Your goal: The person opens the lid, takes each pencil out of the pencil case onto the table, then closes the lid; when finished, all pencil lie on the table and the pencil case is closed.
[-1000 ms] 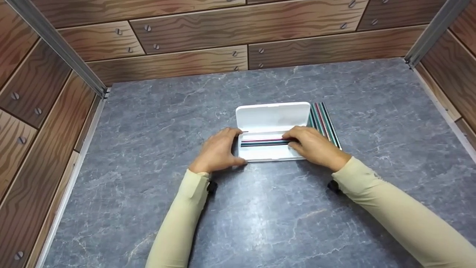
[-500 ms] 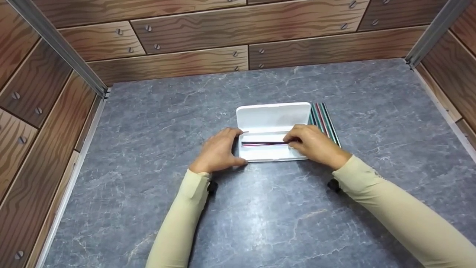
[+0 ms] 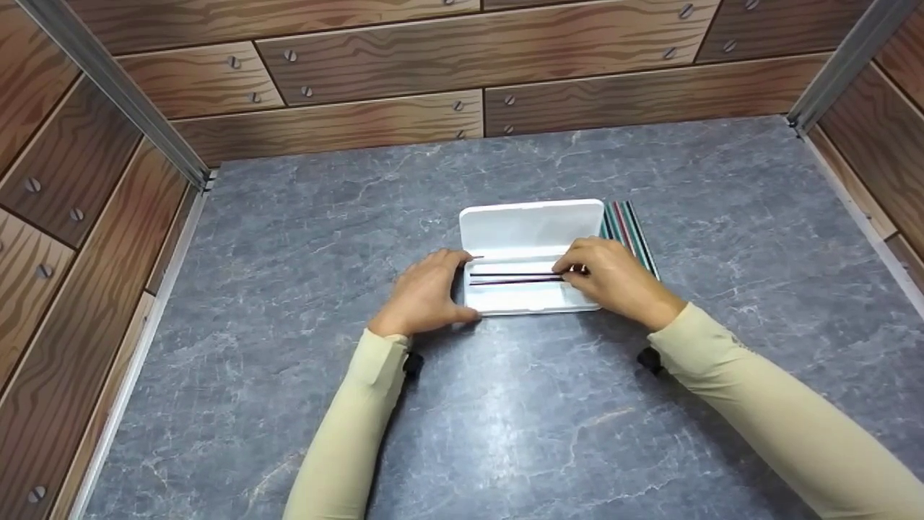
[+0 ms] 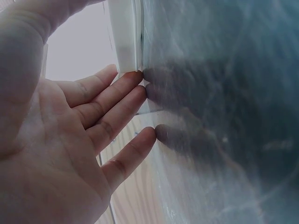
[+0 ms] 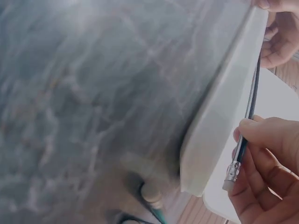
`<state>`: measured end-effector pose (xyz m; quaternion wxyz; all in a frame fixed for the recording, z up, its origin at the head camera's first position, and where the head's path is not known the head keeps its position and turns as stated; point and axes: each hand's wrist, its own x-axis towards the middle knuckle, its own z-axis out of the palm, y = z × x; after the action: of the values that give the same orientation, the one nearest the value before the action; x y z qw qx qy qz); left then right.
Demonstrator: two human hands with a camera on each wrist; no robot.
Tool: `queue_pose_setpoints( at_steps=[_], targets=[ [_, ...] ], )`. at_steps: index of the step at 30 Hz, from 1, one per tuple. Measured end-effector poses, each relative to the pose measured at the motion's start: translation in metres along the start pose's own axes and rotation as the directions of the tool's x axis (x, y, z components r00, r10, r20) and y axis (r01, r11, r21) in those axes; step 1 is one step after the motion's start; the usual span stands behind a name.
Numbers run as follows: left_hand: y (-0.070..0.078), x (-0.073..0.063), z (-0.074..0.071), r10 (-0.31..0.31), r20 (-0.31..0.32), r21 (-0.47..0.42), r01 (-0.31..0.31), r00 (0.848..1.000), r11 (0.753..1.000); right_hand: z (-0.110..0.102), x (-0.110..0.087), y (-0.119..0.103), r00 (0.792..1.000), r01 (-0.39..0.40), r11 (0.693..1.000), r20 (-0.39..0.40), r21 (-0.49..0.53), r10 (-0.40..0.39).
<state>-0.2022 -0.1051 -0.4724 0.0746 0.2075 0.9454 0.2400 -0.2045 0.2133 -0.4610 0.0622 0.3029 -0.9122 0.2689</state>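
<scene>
A white pencil case [image 3: 530,296] stands on the grey table with its lid [image 3: 530,227] raised. My left hand [image 3: 426,289] holds its left end, thumb at the front corner and fingers at the back. In the left wrist view the fingers [image 4: 117,107] reach past the case's end, fingertips close to the tabletop. Inside the case's right half, my right hand [image 3: 610,278] pinches a dark pencil [image 5: 247,116] between thumb and fingers near its silver ferrule and pale eraser. Two thin dark pencil lines [image 3: 512,274] run leftward from those fingertips over the white tray.
Several green, red and black pencils [image 3: 628,227] lie side by side on the table, right of the case, partly behind the right hand. Printed wood-plank walls [image 3: 375,119] border the table at the back and sides.
My right hand has risen slightly and shifted a little right. The coloured band of pencils at its fingertips now shows as two thin dark lines, slightly apart. My left hand stays at the case.
</scene>
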Motion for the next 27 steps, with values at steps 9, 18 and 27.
queue_pose_setpoints(
  at_steps=[9,18,27],
  targets=[
    [0.001,0.000,-0.001,-0.001,0.005,0.000,0.001,1.000,1.000,-0.016,-0.002,0.000,0.998,-0.040,0.997,-0.045,0.061,0.043],
    [0.002,0.001,0.000,-0.002,0.015,-0.001,0.002,1.000,1.000,-0.034,-0.009,0.005,0.983,-0.144,0.985,-0.099,0.092,0.153],
    [0.000,0.000,0.000,-0.003,-0.003,0.011,0.003,1.000,1.000,-0.048,-0.016,0.009,0.962,-0.224,0.968,-0.132,0.113,0.238]
  ],
)
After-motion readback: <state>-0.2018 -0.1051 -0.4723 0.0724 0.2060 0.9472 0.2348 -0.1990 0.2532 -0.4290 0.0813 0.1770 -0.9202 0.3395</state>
